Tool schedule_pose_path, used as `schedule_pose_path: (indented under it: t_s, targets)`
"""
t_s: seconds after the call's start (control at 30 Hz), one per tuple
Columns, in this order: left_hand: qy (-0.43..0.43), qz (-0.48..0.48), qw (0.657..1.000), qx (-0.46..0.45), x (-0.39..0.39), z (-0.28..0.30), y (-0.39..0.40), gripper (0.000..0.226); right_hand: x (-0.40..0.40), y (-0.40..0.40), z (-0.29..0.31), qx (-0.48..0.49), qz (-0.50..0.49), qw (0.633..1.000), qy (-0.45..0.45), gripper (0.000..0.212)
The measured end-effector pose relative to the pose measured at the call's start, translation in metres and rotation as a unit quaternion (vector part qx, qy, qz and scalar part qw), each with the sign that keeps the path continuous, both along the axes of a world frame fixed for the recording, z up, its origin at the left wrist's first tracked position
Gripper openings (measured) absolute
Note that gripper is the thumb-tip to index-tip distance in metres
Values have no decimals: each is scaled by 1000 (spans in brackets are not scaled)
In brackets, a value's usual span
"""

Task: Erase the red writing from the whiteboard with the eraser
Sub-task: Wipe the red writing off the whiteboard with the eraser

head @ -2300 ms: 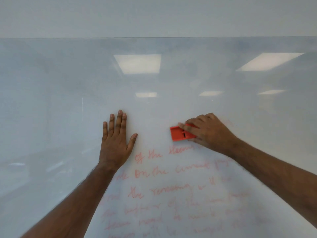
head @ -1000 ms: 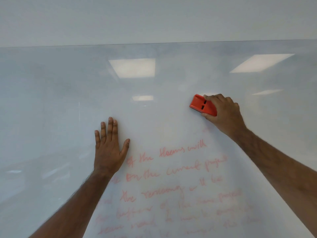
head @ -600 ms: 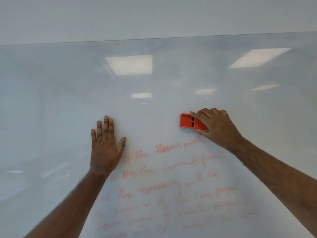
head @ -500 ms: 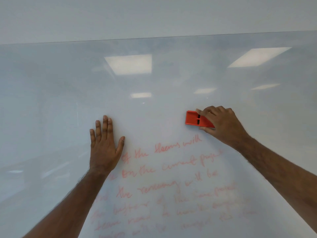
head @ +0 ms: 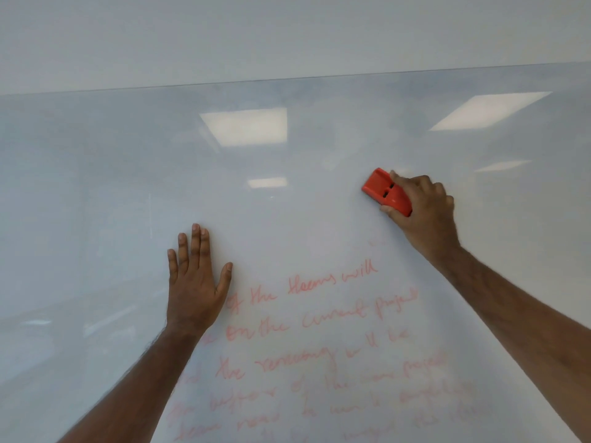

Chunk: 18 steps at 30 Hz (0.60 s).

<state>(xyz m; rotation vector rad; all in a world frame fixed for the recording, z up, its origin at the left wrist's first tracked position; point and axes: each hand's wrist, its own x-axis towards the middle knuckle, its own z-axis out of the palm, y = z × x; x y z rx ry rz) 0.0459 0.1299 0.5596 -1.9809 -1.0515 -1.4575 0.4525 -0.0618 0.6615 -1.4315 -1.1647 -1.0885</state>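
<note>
Glossy whiteboard (head: 96, 187) with several lines of red writing (head: 319, 330), two hands, one eraser.
Right hand (head: 422, 212) fingers grip the orange eraser (head: 382, 190), above the writing; left hand (head: 195, 282) lies flat, fingers spread.

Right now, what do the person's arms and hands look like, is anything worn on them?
Both arms are bare as far as the frame shows: no sleeves, gloves, watch or rings visible. The left hand and right hand have short nails, and the forearms carry fine dark hair.

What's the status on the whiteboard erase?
Right hand grips eraser, above the red writing. Left hand flat on whiteboard. Several lines remain. Nothing in the way.
</note>
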Motion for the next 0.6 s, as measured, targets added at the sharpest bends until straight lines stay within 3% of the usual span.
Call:
schedule_pose_path:
  t_s: [0.37,0.53,0.6]
  targets:
    - [-6,-3,1000,-9,2,-1,-2,84,-31,7,-75,-97,-47,970,-217,75]
    - [0,-6,1000,-7,-2,-2,0,84,-2,-3,-72,-96,-87,940,-314,72]
    - [6,-5,1000,-3,-4,-3,1,84,9,-8,-60,-88,-99,944,-303,73]
